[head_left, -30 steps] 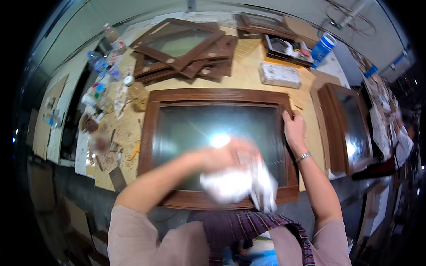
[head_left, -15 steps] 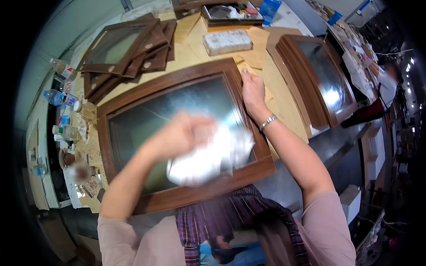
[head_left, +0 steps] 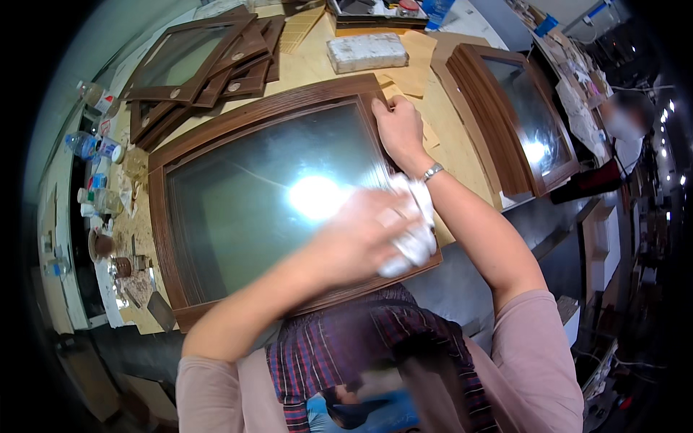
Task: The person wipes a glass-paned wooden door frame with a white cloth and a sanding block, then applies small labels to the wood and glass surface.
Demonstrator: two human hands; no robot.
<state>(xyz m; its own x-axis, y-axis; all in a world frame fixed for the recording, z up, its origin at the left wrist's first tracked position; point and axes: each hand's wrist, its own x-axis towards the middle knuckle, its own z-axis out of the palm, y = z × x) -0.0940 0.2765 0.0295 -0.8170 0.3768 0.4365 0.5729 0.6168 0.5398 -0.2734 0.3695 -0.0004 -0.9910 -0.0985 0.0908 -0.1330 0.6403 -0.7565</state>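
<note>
In front of me a brown wooden cabinet door with a glass panel (head_left: pixel 238 209) lies on the workbench, its near edge close to my apron. My left hand (head_left: pixel 361 227), smeared by motion, is closed on a crumpled white cloth (head_left: pixel 415 242) over the lower right corner of the frame. My right hand (head_left: pixel 401 130) grips the frame's right side near its far corner, thumb on top and the other fingers mostly hidden. A bright light reflects in the middle of the glass.
Several similar doors (head_left: pixel 173 92) are piled at the far left. Another stack (head_left: pixel 480 94) stands at the right. A white-wrapped block (head_left: pixel 368 53) lies beyond the door. Plastic bottles (head_left: pixel 101 200) line the left edge. A co-worker (head_left: pixel 624 144) is at the far right.
My left hand has swept the cloth rightward, from over the glass to the frame's right corner. My right hand still holds the frame. The whole view has shifted slightly.
</note>
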